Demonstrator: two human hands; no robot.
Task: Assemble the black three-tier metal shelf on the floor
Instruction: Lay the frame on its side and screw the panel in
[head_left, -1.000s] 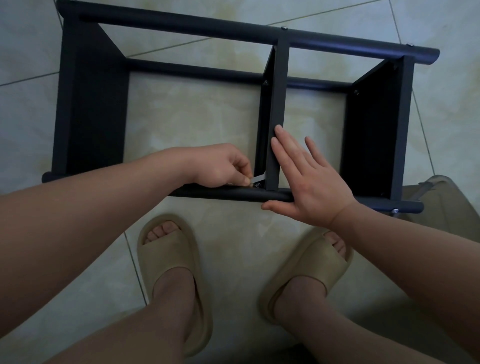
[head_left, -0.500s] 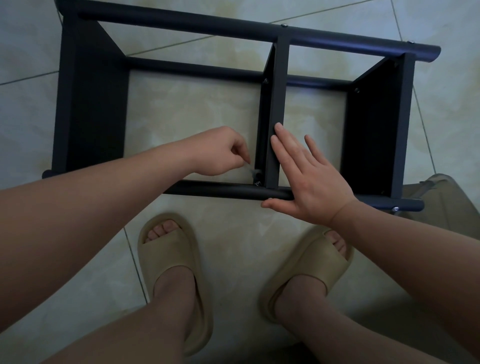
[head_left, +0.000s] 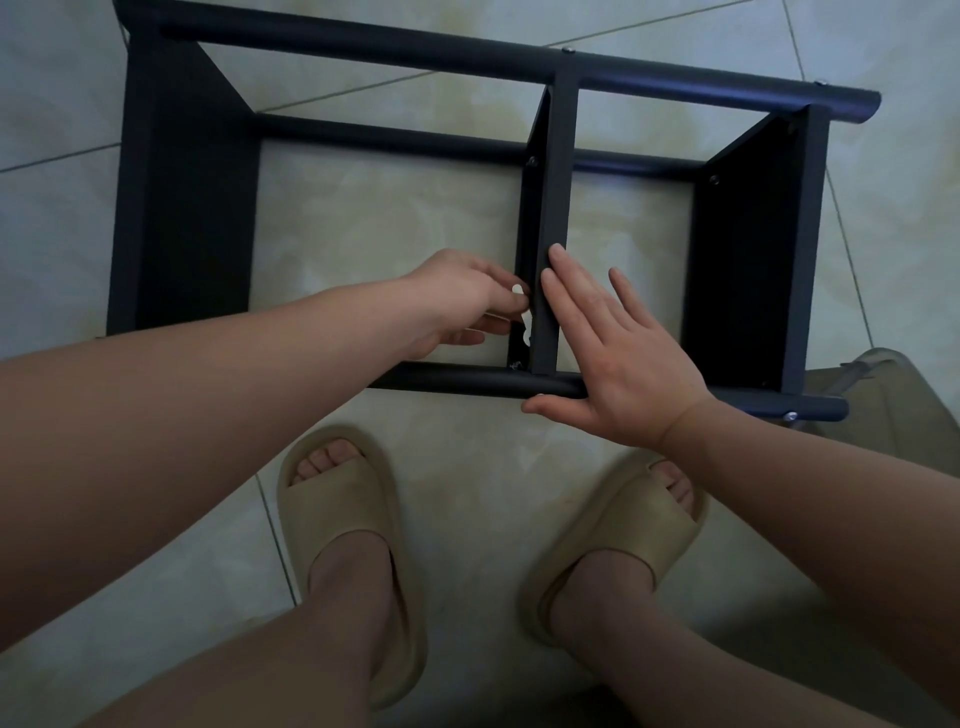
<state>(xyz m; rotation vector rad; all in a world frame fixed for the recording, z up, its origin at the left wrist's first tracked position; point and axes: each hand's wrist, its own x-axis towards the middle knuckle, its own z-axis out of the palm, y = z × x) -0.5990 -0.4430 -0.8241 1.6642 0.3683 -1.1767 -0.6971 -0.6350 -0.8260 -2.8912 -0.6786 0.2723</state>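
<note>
Two hands meet at the middle panel (head_left: 558, 182) of the black shelf (head_left: 192, 208), which lies on its side on the floor (head_left: 389, 234), rails running left to right. Nearer the joint, the left hand (head_left: 457, 301) pinches a small pale tool (head_left: 522, 312) just above the near-rail screw (head_left: 515, 365); the right hand (head_left: 618, 358) presses flat, fingers straight, against the panel.

Matt black metal shelf (head_left: 558, 171) on glossy, smooth tiled floor (head_left: 467, 457); soft-looking matt beige foam slippers (head_left: 343, 514).
</note>
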